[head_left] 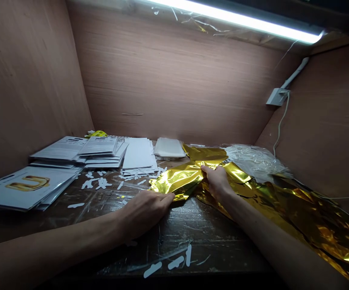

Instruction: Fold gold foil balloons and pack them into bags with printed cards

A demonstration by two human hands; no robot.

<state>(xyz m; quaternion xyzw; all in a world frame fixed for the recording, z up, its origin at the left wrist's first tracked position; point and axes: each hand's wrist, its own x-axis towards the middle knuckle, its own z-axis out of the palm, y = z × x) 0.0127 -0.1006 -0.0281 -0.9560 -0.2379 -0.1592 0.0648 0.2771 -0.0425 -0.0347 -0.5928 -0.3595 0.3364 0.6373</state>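
A shiny gold foil piece (pixel 177 179) lies between my two hands at the middle of the table. My left hand (pixel 147 211) is closed on its lower left edge, thumb and fingers pressed together. At its upper right, my right hand (pixel 217 181) pinches the foil between thumb and fingers. More gold foil sheets (pixel 283 205) spread under and beyond my right forearm to the right edge. Another flat gold piece (pixel 207 154) lies just behind the held one.
Printed packets (pixel 26 185) are stacked at the left, beside white cards (pixel 138 153) and clear bags (pixel 170 148). White strips (pixel 253 159) heap at the back right. Small white cutouts (pixel 102 183) litter the dark table (pixel 204 237). Wooden panels (pixel 174 80) surround it.
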